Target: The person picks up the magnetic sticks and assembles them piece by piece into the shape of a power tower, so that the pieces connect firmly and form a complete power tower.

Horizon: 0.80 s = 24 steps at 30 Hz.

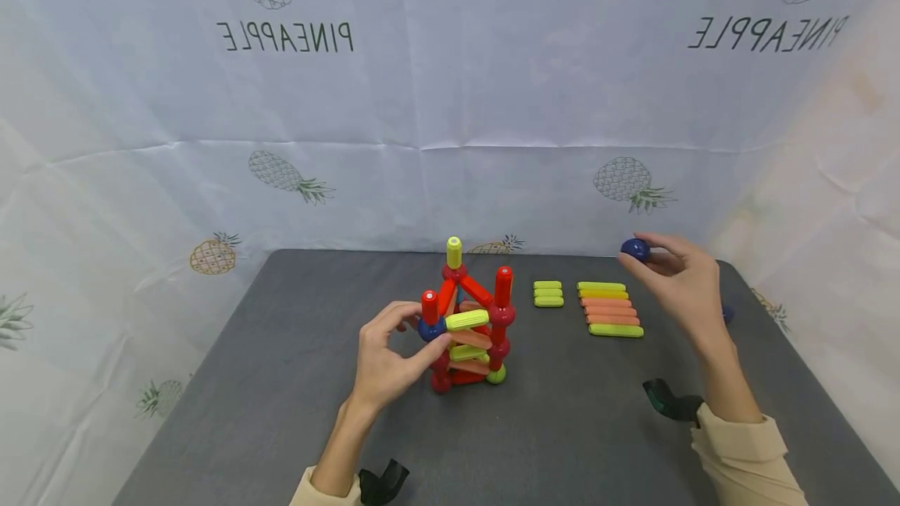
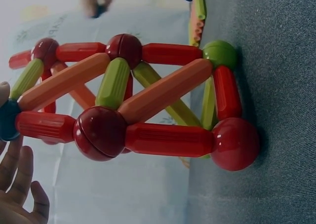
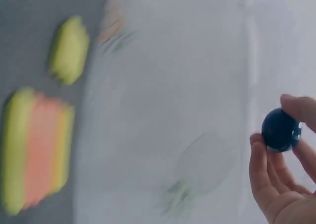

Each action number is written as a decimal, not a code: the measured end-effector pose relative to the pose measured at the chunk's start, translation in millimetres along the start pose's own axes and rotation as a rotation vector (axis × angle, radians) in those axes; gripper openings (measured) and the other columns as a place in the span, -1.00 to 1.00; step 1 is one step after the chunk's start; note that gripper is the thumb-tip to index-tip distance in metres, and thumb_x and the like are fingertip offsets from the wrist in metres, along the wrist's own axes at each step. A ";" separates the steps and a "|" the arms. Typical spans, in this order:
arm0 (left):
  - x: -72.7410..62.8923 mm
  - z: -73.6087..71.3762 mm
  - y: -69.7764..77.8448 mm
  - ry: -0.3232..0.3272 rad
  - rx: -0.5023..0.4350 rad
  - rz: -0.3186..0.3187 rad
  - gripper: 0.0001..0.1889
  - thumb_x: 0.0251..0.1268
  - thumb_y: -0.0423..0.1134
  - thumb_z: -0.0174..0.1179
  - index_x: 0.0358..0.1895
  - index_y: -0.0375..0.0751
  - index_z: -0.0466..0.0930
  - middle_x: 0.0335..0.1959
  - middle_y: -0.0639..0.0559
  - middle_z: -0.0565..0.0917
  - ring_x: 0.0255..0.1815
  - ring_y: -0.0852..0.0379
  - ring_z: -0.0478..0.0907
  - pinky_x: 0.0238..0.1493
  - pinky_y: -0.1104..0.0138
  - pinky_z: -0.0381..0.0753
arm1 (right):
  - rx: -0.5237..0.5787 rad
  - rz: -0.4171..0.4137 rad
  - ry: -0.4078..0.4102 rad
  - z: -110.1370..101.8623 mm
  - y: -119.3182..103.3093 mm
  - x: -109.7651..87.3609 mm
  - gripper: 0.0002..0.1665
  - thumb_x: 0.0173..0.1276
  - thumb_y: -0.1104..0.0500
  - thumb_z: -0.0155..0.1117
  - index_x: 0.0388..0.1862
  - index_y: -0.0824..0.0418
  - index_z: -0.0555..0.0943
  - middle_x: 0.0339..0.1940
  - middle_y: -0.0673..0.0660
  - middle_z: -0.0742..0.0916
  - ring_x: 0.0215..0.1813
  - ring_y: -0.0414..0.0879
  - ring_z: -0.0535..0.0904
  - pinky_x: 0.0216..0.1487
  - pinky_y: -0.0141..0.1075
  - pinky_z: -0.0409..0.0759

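Left of the table's middle stands a tower of rods and balls (image 1: 501,316), built from red, orange and yellow-green rods. My left hand (image 1: 391,361) grips it by a blue ball (image 2: 9,120) at the upper left corner, thumb and fingers on either side. From that ball a short red rod (image 1: 430,308) points up. A yellow-green rod (image 1: 454,253) tops the back corner. Over the table's right side, my right hand (image 1: 678,276) pinches a loose dark blue ball (image 3: 281,130) between thumb and fingertips, held off the table and apart from the tower.
Right of the tower, short yellow-green rods (image 1: 548,294) lie side by side. Beside them is a row of longer yellow, orange and green rods (image 1: 608,309). Another blue ball (image 1: 727,313) sits partly hidden behind my right wrist. A pineapple-print cloth (image 1: 450,100) hangs behind the grey table (image 1: 309,318).
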<state>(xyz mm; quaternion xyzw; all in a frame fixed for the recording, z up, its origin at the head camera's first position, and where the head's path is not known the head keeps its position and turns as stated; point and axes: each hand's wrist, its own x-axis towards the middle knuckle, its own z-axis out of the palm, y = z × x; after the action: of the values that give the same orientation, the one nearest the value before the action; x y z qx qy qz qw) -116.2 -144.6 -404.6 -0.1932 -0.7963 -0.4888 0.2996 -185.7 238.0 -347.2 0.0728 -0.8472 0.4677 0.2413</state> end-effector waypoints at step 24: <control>-0.4 -0.5 2.7 -0.007 0.007 -0.016 -0.63 -0.02 -0.32 0.56 -0.07 -0.12 0.73 -0.24 0.01 0.76 -0.26 0.21 0.58 -0.21 0.34 0.53 | 0.228 -0.429 -0.291 75.1 -121.4 -15.6 -0.55 0.16 0.39 0.54 0.08 0.28 0.74 -0.05 0.18 0.80 -0.16 -0.14 0.77 -0.02 -0.44 0.71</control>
<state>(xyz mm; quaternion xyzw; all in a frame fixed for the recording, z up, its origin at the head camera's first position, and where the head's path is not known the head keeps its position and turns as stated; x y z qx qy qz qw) -114.1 -143.9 -403.0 -0.1877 -0.8005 -0.4877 0.2934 -155.3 107.3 -296.3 0.3435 -0.7800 0.4829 0.2009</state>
